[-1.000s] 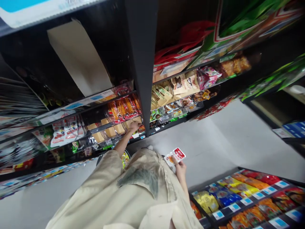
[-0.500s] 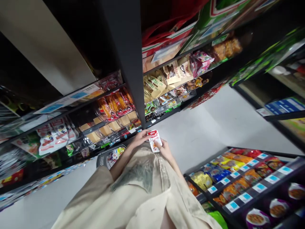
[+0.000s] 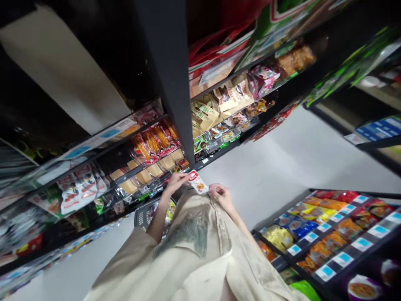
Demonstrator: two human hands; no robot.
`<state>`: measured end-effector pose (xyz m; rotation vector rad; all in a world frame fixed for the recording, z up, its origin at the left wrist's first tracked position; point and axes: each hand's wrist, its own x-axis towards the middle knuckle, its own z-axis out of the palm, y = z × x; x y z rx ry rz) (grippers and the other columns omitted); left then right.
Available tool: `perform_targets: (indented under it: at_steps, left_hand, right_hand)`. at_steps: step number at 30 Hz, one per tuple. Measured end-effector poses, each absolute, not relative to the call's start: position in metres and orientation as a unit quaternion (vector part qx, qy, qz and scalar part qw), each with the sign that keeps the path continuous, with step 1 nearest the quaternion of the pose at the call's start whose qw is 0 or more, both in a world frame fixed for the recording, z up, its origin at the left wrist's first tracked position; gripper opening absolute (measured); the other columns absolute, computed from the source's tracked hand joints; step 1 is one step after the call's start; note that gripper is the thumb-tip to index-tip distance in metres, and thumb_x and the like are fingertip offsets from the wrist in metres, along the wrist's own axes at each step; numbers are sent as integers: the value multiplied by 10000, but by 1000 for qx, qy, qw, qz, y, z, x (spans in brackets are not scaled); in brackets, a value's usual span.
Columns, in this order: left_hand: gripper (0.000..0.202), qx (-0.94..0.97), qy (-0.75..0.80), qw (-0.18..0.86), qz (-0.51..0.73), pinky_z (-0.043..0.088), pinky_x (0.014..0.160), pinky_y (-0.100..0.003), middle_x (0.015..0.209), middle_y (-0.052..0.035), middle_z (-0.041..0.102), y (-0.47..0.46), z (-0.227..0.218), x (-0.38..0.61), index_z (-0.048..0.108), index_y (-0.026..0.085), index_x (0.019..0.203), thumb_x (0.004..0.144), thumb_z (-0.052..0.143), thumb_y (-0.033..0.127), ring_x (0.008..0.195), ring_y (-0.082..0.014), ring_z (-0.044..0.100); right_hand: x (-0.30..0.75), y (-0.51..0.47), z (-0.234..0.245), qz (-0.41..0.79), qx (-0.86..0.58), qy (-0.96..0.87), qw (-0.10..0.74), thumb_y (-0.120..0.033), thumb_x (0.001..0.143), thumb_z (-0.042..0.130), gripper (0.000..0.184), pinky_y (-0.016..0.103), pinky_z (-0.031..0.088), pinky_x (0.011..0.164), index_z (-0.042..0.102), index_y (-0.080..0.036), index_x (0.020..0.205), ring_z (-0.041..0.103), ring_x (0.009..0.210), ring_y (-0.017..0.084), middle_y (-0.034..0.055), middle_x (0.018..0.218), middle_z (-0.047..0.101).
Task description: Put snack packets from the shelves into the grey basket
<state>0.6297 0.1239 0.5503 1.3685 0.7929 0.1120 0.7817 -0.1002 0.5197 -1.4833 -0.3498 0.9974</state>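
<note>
Lettering (image 3: pixel 193 176) on packet (image 3: pixel 199 185) illegibly small

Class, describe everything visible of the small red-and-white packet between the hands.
The packet is flat and roughly rectangular: red at its upper end, white below, with an orange-brown picture. It looks like plastic; its print is unreadable. In the image it slants just above the beige garment. The left hand pinches its red end; the right hand is at the lower corner, its grip unclear.

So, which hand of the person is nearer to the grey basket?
Left. In the picture, the left hand is up and right of the basket, its forearm crossing in front; the right hand is farther right, beyond the packet.
</note>
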Motion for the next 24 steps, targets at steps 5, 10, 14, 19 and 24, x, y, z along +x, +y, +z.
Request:
perform_targets:
  at_steps: [5,10,14,19,24]
  left_hand:
    - [633,619,479,590,198,660,810,-431,956,-93,824,194,549,581,832,112,1038,673,858,628,800,-249,770]
    - [389,719,510,415,226,622,933,-394,1117,-126,811,206,520,593,803,129,1147,933,677,428,1024,-265,767]
    - [356,781,511,343,108,542,1057,-364,1281,-166,747,194,491,634,767,119,1238,1018,531,270,1175,-267,722]
    - [366,802,486,347,16,456,1141,-330,1340,-153,715,204,469,663,757,151,1271,993,519,159,1257,-251,682]
    - [386,812,468,346,-37,454,1146,-339,1327,-119,736,212,463,667,714,193,1331,1028,482,249,1265,-232,669]
  right_hand:
    - [789,-107,508,413,-644,-100,637,-592,716,807,464,336,579,695,729,-177,908,690,673,188,100,857,793]
    - [791,-112,499,406,-661,-62,627,-559,708,807,456,322,551,681,724,-168,927,687,677,187,98,856,787]
    - [789,-112,497,408,-665,-63,622,-545,702,810,440,338,553,701,720,-176,925,688,686,194,99,870,788]
    - [787,-119,495,407,-670,-62,618,-581,693,816,469,342,546,718,719,-179,914,685,687,194,91,841,785]
    - [789,-129,490,400,-671,-46,623,-622,682,821,518,335,539,709,715,-176,924,686,692,194,100,861,790]
